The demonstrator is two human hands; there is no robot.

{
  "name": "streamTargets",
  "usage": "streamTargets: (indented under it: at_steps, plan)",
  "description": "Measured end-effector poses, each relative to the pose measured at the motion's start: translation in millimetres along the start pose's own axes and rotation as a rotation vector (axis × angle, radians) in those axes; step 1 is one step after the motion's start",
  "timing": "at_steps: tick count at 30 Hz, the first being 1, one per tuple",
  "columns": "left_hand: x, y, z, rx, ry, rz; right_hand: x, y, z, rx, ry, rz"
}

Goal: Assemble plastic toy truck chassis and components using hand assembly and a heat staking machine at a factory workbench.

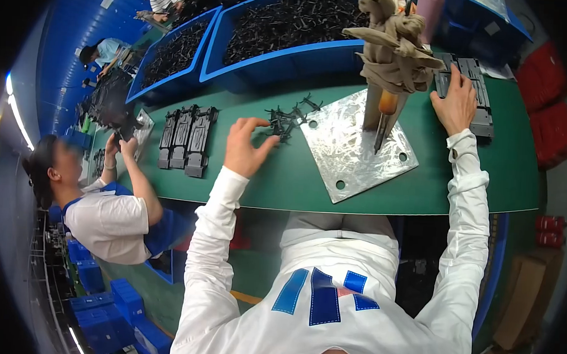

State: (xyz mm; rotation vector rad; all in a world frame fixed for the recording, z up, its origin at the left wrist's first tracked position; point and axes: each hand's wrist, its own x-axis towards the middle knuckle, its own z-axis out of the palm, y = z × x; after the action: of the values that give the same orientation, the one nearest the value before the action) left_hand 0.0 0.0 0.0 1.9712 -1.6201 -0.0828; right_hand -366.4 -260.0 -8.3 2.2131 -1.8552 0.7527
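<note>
- A worker's left hand (247, 149) hovers with fingers spread and empty beside a loose pile of small black clips (290, 118) on the green bench (422, 183), within easy reach.
- The right hand (456, 103) lies flat on a black plastic part (474, 90), steadying it; nothing gripped.
- Between both hands, a metal plate (354, 151) carries an upright cloth-wrapped tool (393, 49), crowding the middle.
- Blue bins (282, 66) of parts line the far edge; finished black housings (187, 138) sit left, near a co-worker (105, 213).

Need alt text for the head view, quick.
Over a green worktable, the left hand reaches open toward a small pile of black plastic clips while the right hand rests on a black plastic tray. A metal plate lies between them.
</note>
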Motion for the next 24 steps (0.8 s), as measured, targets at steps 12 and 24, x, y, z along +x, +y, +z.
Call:
streamTargets:
  at_steps: [12, 24]
  plan:
    - [6.4, 9.5, 3.1, 0.128, -0.134, 0.110, -57.2, 32.8, -91.8, 1.404, -0.049, 0.360]
    - [35.8, 4.9, -14.0, 0.067, -0.091, 0.278, -226.8, 3.9, -126.5, 2.117, -0.516, 0.673]
